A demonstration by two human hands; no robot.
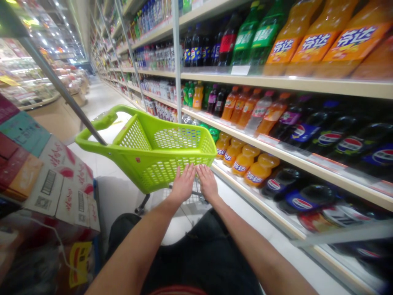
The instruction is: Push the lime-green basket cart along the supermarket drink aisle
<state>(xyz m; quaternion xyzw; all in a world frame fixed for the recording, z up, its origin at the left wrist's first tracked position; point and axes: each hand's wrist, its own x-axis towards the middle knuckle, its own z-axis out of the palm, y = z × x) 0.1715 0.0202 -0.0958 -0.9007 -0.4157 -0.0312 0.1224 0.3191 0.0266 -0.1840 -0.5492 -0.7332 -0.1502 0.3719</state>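
Note:
A lime-green plastic shopping basket on wheels stands in the aisle in front of me, with nothing visible inside it. Both of my hands rest flat against its near wall, side by side. My left hand has its fingers stretched out and pressed on the mesh. My right hand lies the same way just to the right, fingers extended. Neither hand holds anything. The basket's long handle points away to the left.
Shelves of drinks run along the right: orange soda bottles, dark cola bottles, green bottles. Stacked cardboard cartons stand at the left. A grey pole slants across the left. The aisle floor stretches ahead.

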